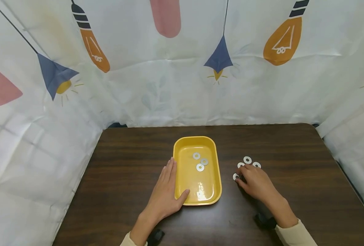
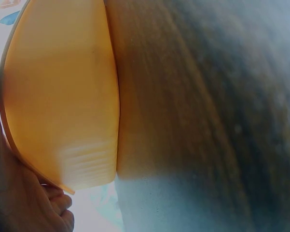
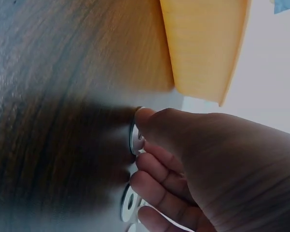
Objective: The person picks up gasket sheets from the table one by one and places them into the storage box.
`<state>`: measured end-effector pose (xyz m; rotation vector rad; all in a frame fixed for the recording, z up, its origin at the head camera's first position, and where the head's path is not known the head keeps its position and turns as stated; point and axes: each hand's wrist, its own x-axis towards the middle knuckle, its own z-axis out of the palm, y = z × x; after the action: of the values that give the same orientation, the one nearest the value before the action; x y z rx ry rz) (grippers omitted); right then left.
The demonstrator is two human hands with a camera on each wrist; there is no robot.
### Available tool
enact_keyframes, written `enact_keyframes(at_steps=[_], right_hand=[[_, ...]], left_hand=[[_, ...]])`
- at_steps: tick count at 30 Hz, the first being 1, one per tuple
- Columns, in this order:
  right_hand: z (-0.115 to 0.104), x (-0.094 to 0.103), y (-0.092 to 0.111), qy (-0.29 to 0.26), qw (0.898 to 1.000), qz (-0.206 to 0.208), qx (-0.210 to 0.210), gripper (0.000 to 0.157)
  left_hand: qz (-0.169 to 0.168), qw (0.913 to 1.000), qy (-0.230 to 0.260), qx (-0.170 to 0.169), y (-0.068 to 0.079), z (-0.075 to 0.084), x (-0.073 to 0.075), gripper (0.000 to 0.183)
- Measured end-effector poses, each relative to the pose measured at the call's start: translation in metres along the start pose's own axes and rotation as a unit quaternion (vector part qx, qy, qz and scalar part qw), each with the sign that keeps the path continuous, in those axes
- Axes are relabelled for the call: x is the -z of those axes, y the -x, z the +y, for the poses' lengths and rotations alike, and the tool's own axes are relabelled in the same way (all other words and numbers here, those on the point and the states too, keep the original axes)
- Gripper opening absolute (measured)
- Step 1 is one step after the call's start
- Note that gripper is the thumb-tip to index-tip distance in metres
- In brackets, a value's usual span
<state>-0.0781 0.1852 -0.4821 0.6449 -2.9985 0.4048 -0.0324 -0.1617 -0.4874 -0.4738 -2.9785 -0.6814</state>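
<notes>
Three flat metal washers (image 1: 200, 167) lie in the far half of a yellow tray (image 1: 213, 196). My left hand (image 1: 165, 198) rests along the tray's left rim, its fingers straight and its thumb over the near left corner. In the left wrist view, the tray's side wall (image 2: 62, 87) stands beside this hand. Right of the tray, my right hand (image 1: 259, 182) is low over several loose washers (image 1: 247, 160). Its thumb and index finger pinch a washer (image 3: 136, 137) at the edges, close on the tabletop. The other fingers curl near another washer (image 3: 129, 203).
The dark wood-grain table (image 1: 123, 171) carries the tray near its middle. A white curtain (image 1: 176, 85) printed with lamps and bulbs hangs behind the far edge and along both sides. Dark wrist devices (image 1: 265, 221) sit under both wrists.
</notes>
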Motion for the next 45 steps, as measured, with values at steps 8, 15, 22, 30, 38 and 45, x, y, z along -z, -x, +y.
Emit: enact_keyframes(at_steps=[8,15,22,30,38,45], right_hand=[[-0.001,0.001,-0.001,0.061,0.997,0.027,0.031,0.023],[-0.003,0.000,-0.004,0.079,0.995,0.040,0.037,0.022],[-0.005,-0.002,-0.003,0.059,0.997,0.049,0.025,0.024],[0.000,-0.011,0.001,0.022,0.998,0.056,0.003,0.021],[0.002,-0.018,0.004,-0.005,0.997,0.071,0.008,0.020],[0.004,-0.021,0.006,-0.011,0.995,0.096,0.012,0.023]], left_hand=[[0.002,1.0000,-0.003,-0.001,-0.001,0.002,0.000,0.103],[0.002,1.0000,-0.008,0.001,0.000,0.001,-0.001,0.103],[-0.004,1.0000,-0.003,0.008,0.000,0.001,0.000,0.103],[0.000,1.0000,-0.006,0.006,0.000,0.001,0.000,0.103],[0.001,1.0000,-0.007,0.005,0.001,0.000,0.000,0.102],[0.004,1.0000,-0.002,0.000,0.001,0.000,0.000,0.102]])
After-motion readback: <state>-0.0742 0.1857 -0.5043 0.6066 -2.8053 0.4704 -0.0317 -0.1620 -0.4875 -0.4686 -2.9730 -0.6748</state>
